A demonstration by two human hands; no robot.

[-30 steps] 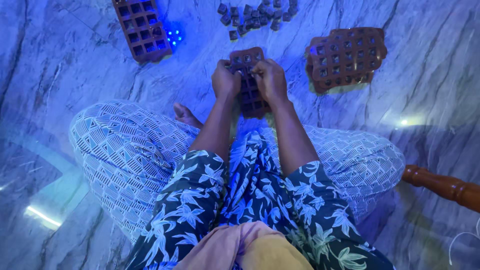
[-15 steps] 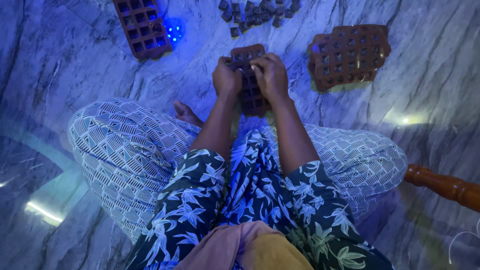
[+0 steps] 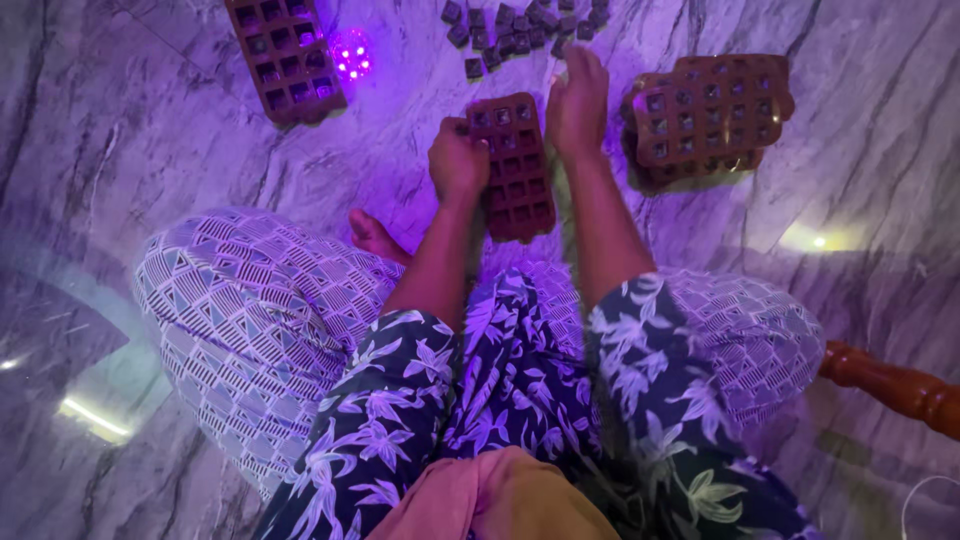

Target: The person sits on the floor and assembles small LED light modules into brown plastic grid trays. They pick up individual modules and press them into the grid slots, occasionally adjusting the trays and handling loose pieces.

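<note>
Two hands work at a brown grid mould [image 3: 513, 165] lying flat on the marble floor [image 3: 150, 150] in front of the crossed legs, its long axis running from 12 to 6 o'clock, cavities facing up. The left hand [image 3: 457, 162] is at its 9 o'clock edge, fingers curled around the rim. The right hand [image 3: 577, 105] sits at the mould's 1 o'clock corner, fingers bent down toward the floor; whether they hold anything cannot be told. A pile of small dark cubes [image 3: 520, 25] lies at 12 o'clock, stacked moulds [image 3: 710, 120] at 3 o'clock, another mould [image 3: 285, 55] at 10 o'clock beside a glowing light [image 3: 350, 55]
</note>
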